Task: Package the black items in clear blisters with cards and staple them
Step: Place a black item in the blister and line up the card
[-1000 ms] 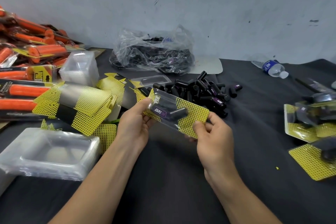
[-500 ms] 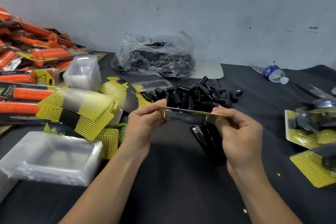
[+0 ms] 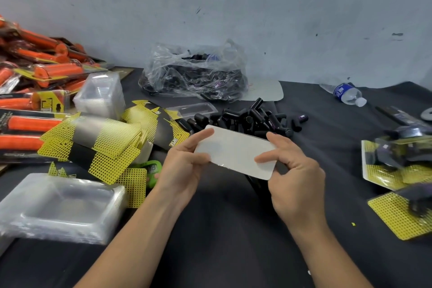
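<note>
Left hand (image 3: 184, 166) and right hand (image 3: 294, 177) each pinch one end of the pack (image 3: 233, 152), white back facing up. Stapling appears to be next: free one hand while keeping the layers aligned.

The card (image 3: 235, 152) shows a matt white paper back; the tabletop (image 3: 327, 159) wears dark matt cloth; the bag (image 3: 194, 70) behind is glossy, crinkled plastic.

ahead of you stands a pale grey-blue wall (image 3: 257, 7), scuffed with small dark marks — it meets the far edge of your table (image 3: 339, 142), which wears a dark cloth (image 3: 233, 241). the light falls soft and even.
</note>
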The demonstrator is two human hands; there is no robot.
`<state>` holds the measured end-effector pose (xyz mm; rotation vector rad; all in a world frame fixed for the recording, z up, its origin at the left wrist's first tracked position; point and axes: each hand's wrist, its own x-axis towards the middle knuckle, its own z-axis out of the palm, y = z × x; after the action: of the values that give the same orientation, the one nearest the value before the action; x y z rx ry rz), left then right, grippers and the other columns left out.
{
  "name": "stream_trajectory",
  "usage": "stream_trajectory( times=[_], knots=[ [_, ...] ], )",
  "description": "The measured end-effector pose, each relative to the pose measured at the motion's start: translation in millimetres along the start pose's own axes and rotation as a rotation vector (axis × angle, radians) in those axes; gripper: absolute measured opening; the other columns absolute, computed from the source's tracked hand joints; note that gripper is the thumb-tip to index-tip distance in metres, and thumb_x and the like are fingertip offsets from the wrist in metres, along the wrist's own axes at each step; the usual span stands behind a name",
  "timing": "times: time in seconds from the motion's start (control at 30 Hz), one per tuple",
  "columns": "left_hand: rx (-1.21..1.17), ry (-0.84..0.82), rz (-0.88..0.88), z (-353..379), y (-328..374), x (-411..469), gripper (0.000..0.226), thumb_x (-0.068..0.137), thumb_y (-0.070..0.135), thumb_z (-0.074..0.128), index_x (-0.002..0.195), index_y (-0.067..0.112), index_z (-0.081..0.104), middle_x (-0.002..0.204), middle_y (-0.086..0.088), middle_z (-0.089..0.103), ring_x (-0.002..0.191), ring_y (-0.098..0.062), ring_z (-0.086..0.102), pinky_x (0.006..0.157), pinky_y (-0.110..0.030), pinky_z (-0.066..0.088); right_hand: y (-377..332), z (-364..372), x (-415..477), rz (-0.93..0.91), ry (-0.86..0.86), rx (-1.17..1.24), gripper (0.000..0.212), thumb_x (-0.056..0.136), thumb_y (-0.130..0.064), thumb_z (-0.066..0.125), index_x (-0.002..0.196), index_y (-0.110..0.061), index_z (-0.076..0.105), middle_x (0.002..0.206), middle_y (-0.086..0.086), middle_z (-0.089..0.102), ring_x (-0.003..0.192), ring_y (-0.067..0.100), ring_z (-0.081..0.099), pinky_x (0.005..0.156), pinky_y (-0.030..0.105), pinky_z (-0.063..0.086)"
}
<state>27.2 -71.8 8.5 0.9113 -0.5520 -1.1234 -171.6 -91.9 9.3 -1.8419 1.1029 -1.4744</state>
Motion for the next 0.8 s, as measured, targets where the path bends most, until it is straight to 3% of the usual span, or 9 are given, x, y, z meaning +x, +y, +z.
stream_trajectory(
  times=[0.13, 0.17, 0.27, 0.33, 0.43, 0.53, 0.6, 0.67, 0.8],
  knots=[
    [-0.022, 0.048, 0.044, -4.5, 1.1, 2.2, 0.067, 0.077, -0.034, 0.041, 0.113, 0.011, 0.075, 0.119, -0.007, 0.076, 0.106, -0.023, 0.068, 0.081, -0.031, 0.056, -6.0, 1.0, -2.5, -0.054, -0.088, -0.115, 0.063, 0.08, 0.023, 0.052, 0.082, -0.035, 0.076, 0.132, -0.031, 0.057, 0.109, -0.007, 0.065, 0.073, 0.002, 0.044],
    [-0.025, 0.055, 0.053, -4.7, 1.6, 2.4, 0.068, 0.077, -0.034, 0.041, 0.115, 0.011, 0.074, 0.118, -0.007, 0.076, 0.106, -0.023, 0.067, 0.081, -0.032, 0.056, -6.3, 1.1, -2.5, -0.08, -0.105, -0.131, 0.062, 0.079, 0.022, 0.053, 0.085, -0.035, 0.076, 0.133, -0.03, 0.057, 0.107, -0.008, 0.065, 0.073, 0.001, 0.042],
    [-0.045, 0.081, 0.061, -4.6, 2.4, 3.3, 0.066, 0.08, -0.031, 0.04, 0.122, 0.011, 0.07, 0.117, -0.004, 0.077, 0.104, -0.02, 0.071, 0.082, -0.035, 0.059, -4.2, 1.1, -1.9, -0.114, -0.131, -0.141, 0.058, 0.077, 0.019, 0.061, 0.091, -0.035, 0.078, 0.137, -0.022, 0.061, 0.124, -0.018, 0.053, 0.091, 0.001, 0.042],
    [-0.062, 0.083, 0.047, -5.3, 3.9, 3.4, 0.057, 0.086, -0.021, 0.044, 0.124, 0.013, 0.069, 0.115, -0.004, 0.078, 0.099, -0.019, 0.073, 0.079, -0.034, 0.062, -3.7, 2.2, -2.9, -0.082, -0.125, -0.095, 0.049, 0.078, 0.011, 0.075, 0.093, -0.035, 0.08, 0.13, -0.021, 0.067, 0.119, -0.019, 0.055, 0.095, 0.003, 0.043],
    [0.043, 0.022, 0.072, -5.4, 5.0, -1.7, 0.032, 0.097, 0.006, 0.056, 0.123, 0.015, 0.072, 0.114, -0.003, 0.076, 0.103, -0.017, 0.071, 0.082, -0.031, 0.062, -6.8, 3.1, -1.7, -0.048, -0.042, 0.005, 0.035, 0.083, -0.006, 0.082, 0.093, -0.039, 0.081, 0.098, -0.027, 0.076, 0.091, -0.009, 0.07, 0.078, 0.008, 0.051],
    [0.183, -0.025, 0.109, 1.7, 6.7, -10.7, 0.025, 0.09, 0.017, 0.069, 0.114, 0.016, 0.079, 0.126, -0.007, 0.071, 0.118, -0.021, 0.067, 0.104, -0.043, 0.055, -8.7, -1.2, 7.1, 0.059, 0.058, 0.128, 0.023, 0.091, -0.018, 0.075, 0.091, -0.04, 0.08, 0.07, -0.015, 0.073, 0.059, 0.001, 0.063, 0.058, 0.021, 0.051],
    [0.268, -0.043, 0.13, 12.2, 10.5, -18.6, 0.02, 0.085, 0.024, 0.072, 0.101, 0.019, 0.083, 0.119, -0.015, 0.075, 0.11, -0.028, 0.07, 0.101, -0.045, 0.053, -11.3, -7.9, 12.7, 0.181, 0.076, 0.217, 0.019, 0.094, -0.014, 0.072, 0.089, -0.03, 0.081, 0.068, -0.01, 0.073, 0.059, 0.004, 0.064, 0.058, 0.029, 0.053],
    [0.308, -0.01, 0.106, 23.6, 17.6, -23.9, 0.015, 0.092, 0.025, 0.069, 0.092, 0.021, 0.084, 0.1, -0.015, 0.078, 0.091, -0.031, 0.072, 0.088, -0.045, 0.056, -19.2, -17.5, 13.1, 0.291, 0.05, 0.278, 0.019, 0.095, -0.01, 0.072, 0.086, -0.024, 0.082, 0.079, -0.006, 0.079, 0.073, 0.014, 0.075, 0.068, 0.035, 0.062],
    [0.354, 0.031, -0.035, 44.2, 19.7, -38.3, 0.023, 0.099, 0.029, 0.066, 0.092, 0.016, 0.084, 0.099, -0.014, 0.079, 0.093, -0.035, 0.073, 0.097, -0.054, 0.054, -37.7, -48.7, -6.5, 0.392, -0.016, 0.303, 0.022, 0.098, -0.012, 0.069, 0.08, -0.021, 0.079, 0.078, -0.004, 0.079, 0.069, 0.006, 0.075, 0.06, 0.016, 0.054]
  ],
)
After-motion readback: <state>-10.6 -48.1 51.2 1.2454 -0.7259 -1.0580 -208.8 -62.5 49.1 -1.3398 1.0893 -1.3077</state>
